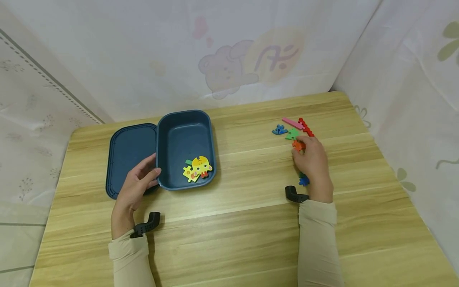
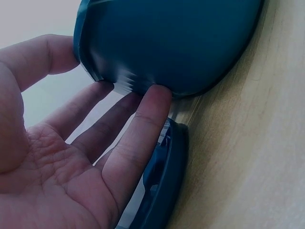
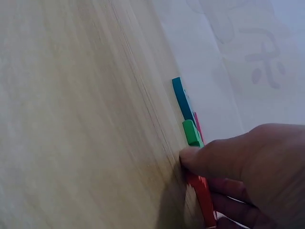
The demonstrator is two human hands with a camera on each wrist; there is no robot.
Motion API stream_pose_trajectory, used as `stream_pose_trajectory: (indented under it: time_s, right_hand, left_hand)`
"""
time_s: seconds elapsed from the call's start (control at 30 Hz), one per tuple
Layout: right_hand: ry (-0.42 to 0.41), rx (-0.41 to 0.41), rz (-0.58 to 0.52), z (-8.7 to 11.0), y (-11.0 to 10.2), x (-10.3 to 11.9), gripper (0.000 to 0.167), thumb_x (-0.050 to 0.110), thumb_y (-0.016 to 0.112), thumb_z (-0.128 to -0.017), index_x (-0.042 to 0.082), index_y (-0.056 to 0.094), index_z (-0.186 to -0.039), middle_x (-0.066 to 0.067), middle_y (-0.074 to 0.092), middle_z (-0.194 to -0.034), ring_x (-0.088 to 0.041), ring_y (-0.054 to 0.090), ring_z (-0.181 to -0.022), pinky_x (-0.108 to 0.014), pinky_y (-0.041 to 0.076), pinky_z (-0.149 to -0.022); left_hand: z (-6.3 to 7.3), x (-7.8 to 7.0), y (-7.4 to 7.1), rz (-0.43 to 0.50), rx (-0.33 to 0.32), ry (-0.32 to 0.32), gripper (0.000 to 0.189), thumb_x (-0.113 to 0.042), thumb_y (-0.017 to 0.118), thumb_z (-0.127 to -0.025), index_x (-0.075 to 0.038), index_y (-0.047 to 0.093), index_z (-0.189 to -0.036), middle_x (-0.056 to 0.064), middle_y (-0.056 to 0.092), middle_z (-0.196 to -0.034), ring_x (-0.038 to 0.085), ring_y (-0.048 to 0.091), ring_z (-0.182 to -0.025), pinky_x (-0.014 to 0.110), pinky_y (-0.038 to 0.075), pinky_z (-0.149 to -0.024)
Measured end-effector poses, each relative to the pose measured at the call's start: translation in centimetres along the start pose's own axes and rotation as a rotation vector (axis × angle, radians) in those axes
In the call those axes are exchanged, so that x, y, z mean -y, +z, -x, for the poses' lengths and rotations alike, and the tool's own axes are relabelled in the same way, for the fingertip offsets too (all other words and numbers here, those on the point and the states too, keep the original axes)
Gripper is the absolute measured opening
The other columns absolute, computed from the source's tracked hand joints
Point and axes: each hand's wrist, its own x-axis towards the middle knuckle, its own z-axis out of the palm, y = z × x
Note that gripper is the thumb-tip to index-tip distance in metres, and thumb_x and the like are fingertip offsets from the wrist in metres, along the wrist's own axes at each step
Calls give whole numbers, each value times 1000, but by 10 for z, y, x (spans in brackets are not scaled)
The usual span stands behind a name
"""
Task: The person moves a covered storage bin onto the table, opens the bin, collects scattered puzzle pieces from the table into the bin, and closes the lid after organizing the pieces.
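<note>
A dark blue lidded box (image 1: 186,137) stands at the left, its hinged lid (image 1: 130,151) laid out flat beside it. My left hand (image 1: 138,179) holds the box's near left side, thumb at the rim; in the left wrist view the fingers (image 2: 152,100) touch the outer wall. Yellow puzzle pieces (image 1: 201,165) lie inside, one with an animal face. Over at the right, my right hand (image 1: 312,159) pinches an orange-red puzzle piece (image 1: 297,146), with the thumb (image 3: 190,157) on it in the right wrist view. A green piece (image 1: 292,134) is right by the fingertips.
Near the right hand lie a blue puzzle piece (image 1: 279,129), a pink strip (image 1: 291,122) and a red strip (image 1: 306,127). Another blue piece (image 1: 304,181) shows beside the right wrist. A printed curtain (image 1: 143,59) hangs behind the wooden table (image 1: 229,239).
</note>
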Motion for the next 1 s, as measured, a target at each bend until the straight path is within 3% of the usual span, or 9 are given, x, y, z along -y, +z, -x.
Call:
stream_pose_trajectory:
  time_s: [0.17,0.33,0.6,1.0]
  right_hand:
    - [14,33,-2,0,-2,-1,54,19,68,-102,-8,54,-148,-34,50,-152,-54,44,-142,-67,33,-121]
    - [-3,5,19,1,-2,0,49,19,69,-102,-10,60,-140,-34,54,-147,-54,47,-137,-67,35,-119]
    - [-11,-43,78,3,-1,0,48,27,76,-98,-2,67,-135,-31,63,-132,-54,54,-120,-67,38,-105]
    - [6,-66,67,4,-1,1,47,32,80,-94,5,71,-132,-29,66,-128,-51,54,-112,-65,38,-100]
  left_hand:
    - [1,0,-1,0,2,-12,66,-31,58,-110,-16,30,-168,17,38,-169,1,52,-128,13,54,-92]
    - [1,0,0,3,2,-7,66,-31,58,-110,-16,31,-168,18,39,-168,-2,54,-125,13,55,-91]
    - [-1,2,0,3,3,14,66,-33,59,-110,-15,32,-168,21,39,-167,-3,55,-124,14,56,-92]
    - [-1,2,0,10,-1,8,66,-33,59,-110,-15,33,-167,20,40,-166,-4,56,-123,15,56,-92]
